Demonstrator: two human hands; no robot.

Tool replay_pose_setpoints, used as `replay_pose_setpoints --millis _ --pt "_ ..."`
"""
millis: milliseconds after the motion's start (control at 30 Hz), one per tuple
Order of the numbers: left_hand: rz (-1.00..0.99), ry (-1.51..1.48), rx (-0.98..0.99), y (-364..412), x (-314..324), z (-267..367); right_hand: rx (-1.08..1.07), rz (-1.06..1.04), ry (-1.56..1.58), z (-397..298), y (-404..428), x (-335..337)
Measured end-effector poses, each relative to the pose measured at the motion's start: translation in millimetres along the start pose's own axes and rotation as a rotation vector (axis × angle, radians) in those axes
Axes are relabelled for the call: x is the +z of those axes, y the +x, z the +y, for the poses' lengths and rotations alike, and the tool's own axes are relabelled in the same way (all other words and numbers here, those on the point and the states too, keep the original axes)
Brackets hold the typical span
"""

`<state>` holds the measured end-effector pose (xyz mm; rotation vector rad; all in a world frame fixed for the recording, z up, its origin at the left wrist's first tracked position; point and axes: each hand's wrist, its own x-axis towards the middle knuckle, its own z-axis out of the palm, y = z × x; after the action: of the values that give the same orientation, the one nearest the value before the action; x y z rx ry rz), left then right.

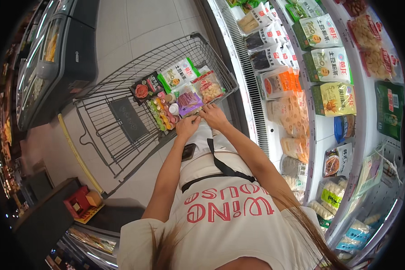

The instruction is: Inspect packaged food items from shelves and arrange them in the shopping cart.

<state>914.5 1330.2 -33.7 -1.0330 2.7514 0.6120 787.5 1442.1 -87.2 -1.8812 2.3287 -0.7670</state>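
My left hand (188,126) and my right hand (215,117) meet at the near side of a metal-wire shopping cart (121,75). Their fingers are bent and close together; whether they grip the cart's rim or a package edge is hidden. Just beyond them in the cart lies a purple-trimmed clear food pack (189,100). A red-edged bag of pale round pieces (209,86) is beside it. Farther in are a green-and-white noodle pack (178,76), a dark pack with a red food picture (146,87), several small colourful bottles (162,113) and a white-capped bottle (173,109).
Refrigerated shelves (308,135) with packaged foods rise along my right, behind a black slotted grille (253,87). A dark freezer case (75,50) stands beyond the cart at left. The cart's yellow handle (77,152) points left. A phone (188,152) sits at my left hip.
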Motion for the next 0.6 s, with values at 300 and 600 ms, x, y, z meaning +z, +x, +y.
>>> replay_pose_setpoints --millis 300,600 --pt "0.375 -0.098 -0.088 159 -16 -84 -0.005 -0.101 0.004 11 10 7" --pt "0.084 0.121 -0.345 305 -18 -139 0.282 -0.352 0.381 34 101 25"
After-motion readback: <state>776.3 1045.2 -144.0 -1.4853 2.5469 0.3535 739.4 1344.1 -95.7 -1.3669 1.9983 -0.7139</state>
